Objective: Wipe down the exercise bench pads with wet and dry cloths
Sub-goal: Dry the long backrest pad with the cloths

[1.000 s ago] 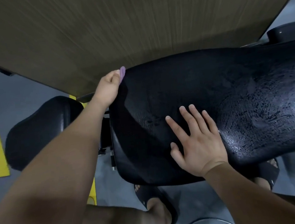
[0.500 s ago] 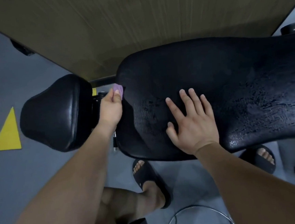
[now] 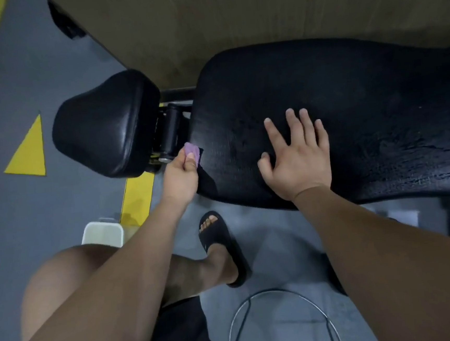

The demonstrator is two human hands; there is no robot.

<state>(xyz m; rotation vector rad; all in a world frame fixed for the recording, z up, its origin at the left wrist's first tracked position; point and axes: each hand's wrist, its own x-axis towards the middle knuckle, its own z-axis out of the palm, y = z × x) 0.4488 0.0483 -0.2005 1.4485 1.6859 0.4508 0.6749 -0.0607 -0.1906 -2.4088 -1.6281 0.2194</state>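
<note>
With the left hand [image 3: 179, 179], pinching a small purple cloth [image 3: 191, 151] against the left end of the long black bench pad [image 3: 347, 91], right at its edge, beside the smaller seat pad [image 3: 105, 123]. With the right hand [image 3: 296, 164], pressing flat on the long pad's top, fingers spread. Below: a black sandal [image 3: 222, 244] on a foot, a white bin [image 3: 103, 234].
</note>
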